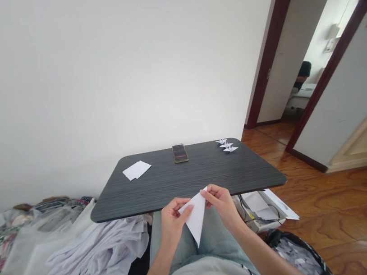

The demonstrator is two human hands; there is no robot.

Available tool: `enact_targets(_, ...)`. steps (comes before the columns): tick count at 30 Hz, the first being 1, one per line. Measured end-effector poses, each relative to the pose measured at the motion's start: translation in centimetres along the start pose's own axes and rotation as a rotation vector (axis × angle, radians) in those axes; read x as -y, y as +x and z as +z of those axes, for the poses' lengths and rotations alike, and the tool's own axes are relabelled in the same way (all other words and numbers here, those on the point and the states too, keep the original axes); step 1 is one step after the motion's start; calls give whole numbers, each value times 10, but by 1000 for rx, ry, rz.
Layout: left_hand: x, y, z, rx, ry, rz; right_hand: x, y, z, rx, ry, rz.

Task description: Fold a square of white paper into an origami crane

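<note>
- The paper (pixel 196 217), white and folded to a narrow triangle, is held between both hands at the tabletop's near edge, right of that edge's middle. Its long tip points down over the lap; its upper right corner overlaps the near edge in view. Whether it touches the tabletop (pixel 163 186) cannot be told.
- The left hand (pixel 176 213) is nearly closed, pinching the paper's left corner. Its thumb lies across the face turned to the person, and its fingers are curled at the upper left side, partly hidden.
- The right hand (pixel 220 198) is also nearly closed, with thumb and forefinger pinched on the upper right corner. The paper lies to its left, and the other fingers curl in loosely behind.
- Most of the paper is thus between the two hands and below their fingertips, its lower tip well clear of both.
- Toward the tabletop's far left corner lie white sheets (pixel 136 170), overlapping, well apart from the left hand.
- The phone (pixel 180 153) lies at the middle of the far edge, its long side running away from the person.
- Three small white paper cranes (pixel 227 145) stand close together in a slanting row by the far right corner, well apart from the right hand.
- Below the near right corner sits a box (pixel 263 224) with cables and papers; nearer the person is a black bag (pixel 297 253) filled with pale scraps.
- Below the near left corner is a heap of white cloth (pixel 97 254).
</note>
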State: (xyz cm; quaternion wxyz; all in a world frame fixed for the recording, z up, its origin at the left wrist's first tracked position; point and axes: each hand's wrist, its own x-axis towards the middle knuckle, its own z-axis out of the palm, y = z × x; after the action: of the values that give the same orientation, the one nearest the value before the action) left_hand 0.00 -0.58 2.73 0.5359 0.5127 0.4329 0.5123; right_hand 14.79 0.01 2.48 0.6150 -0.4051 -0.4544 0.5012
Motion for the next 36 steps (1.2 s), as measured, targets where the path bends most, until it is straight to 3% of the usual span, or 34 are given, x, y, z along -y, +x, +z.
enact_targets(14, 2, -1, 5, 3, -31, 5, -3, 3, 2, -59, 60, -9)
enact_targets(21, 2, 2, 2, -23, 23, 21, -1, 2, 0, 56, -10, 52)
enact_targets(29, -3, -4, 8, 128, -168, 38, -5, 4, -1, -139, 96, -10)
enact_targets(36, -11, -5, 6, -46, -57, 55, -5, 1, -3, -93, 121, 57)
